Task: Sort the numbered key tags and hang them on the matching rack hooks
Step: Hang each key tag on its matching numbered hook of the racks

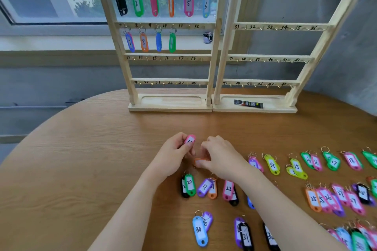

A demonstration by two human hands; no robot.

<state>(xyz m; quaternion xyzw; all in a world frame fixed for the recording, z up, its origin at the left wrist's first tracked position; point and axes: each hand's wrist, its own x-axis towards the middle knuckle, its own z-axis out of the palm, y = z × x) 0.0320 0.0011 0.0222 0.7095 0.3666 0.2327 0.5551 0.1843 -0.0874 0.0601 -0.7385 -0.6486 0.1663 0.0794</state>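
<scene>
My left hand [175, 154] pinches a pink key tag [190, 139] just above the table, its label facing me but blurred. Close beside it, my right hand [221, 157] pinches an orange tag [197, 162] lying on the wood. Two wooden racks stand at the back. The left rack [163, 55] carries tags on hooks 1 to 10; its hooks 11 to 24 are bare. All hooks of the right rack [285, 55], numbered 25 to 48, are bare. Several numbered tags lie in rows below and to the right of my hands.
The round wooden table [81, 159] has bare wood on its left half. A small dark sachet [248, 104] lies in the right rack's base tray. Tags 20 [189, 184], 21 [205, 187], 22 [228, 189] and 30 [200, 230] lie near my forearms. A window sill runs behind the racks.
</scene>
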